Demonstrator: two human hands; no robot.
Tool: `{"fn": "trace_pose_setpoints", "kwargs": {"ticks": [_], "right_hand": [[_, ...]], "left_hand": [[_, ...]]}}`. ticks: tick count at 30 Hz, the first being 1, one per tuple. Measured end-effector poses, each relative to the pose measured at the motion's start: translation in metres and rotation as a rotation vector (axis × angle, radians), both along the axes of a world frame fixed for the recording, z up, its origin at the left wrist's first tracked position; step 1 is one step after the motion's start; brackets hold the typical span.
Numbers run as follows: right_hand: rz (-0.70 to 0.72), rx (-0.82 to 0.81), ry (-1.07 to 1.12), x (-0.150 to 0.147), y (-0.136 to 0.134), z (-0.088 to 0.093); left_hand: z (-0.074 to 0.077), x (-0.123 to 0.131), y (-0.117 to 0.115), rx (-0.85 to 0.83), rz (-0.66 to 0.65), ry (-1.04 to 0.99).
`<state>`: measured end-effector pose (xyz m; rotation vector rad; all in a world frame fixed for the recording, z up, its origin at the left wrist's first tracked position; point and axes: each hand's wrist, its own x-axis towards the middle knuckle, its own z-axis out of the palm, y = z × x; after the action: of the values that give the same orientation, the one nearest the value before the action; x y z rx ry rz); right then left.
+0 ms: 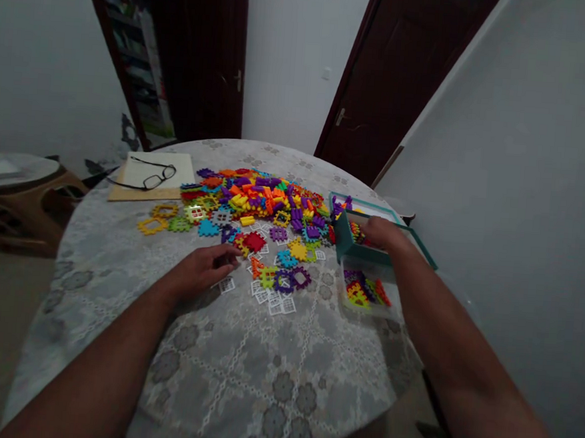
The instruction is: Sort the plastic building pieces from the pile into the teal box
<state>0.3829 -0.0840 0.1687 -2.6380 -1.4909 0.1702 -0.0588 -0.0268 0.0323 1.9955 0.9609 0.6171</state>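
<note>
My left hand (206, 268) rests on the tablecloth with its fingers loosely bent and apart, and nothing shows in it. Just beyond its fingertips lies a red gear-edged plastic piece (255, 242). My right hand (376, 231) reaches into a teal box (365, 252) on the right, and its fingers are hidden inside among colourful pieces. Below that box, a clear tray (371, 307) holds several purple, yellow and orange toothed pieces. White window-grid pieces (275, 302) lie between my hands, beside a purple toothed frame (300, 278) and a blue toothed piece (286, 258).
A large heap of colourful connector pieces (261, 197) covers the table's middle. Glasses (153, 180) lie on paper and a board (119, 192) at the left. The teal-rimmed box lid (373, 207) sits behind the box. A wall runs along the right.
</note>
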Motion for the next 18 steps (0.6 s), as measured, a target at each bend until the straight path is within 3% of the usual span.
{"fn": "trace_pose_setpoints", "kwargs": {"ticks": [2,4,6,8,12,15,18], "right_hand": [[0.066,0.072,-0.118,-0.013,-0.015,0.006],[0.257,0.156,-0.122,-0.040,-0.035,0.004],[0.500,0.158,0.029,-0.078,-0.058,-0.008],[0.639,0.099,0.138,-0.117,-0.075,-0.028],[0.574,-0.039,0.074,-0.168,-0.081,-0.070],[0.509,-0.077,0.056,-0.176,-0.070,-0.089],[0.546,-0.030,0.114,-0.172,-0.063,-0.098]], "left_hand": [[-0.002,0.000,0.001,0.031,-0.020,0.008],[-0.002,0.001,0.000,0.076,-0.036,0.027],[0.000,0.003,-0.002,0.117,-0.038,0.039],[0.002,0.006,-0.005,0.153,-0.038,0.031],[0.004,0.013,-0.015,0.278,-0.048,0.020],[0.003,0.018,-0.021,0.357,-0.082,0.051],[0.002,0.020,-0.024,0.367,-0.107,0.078]]}}
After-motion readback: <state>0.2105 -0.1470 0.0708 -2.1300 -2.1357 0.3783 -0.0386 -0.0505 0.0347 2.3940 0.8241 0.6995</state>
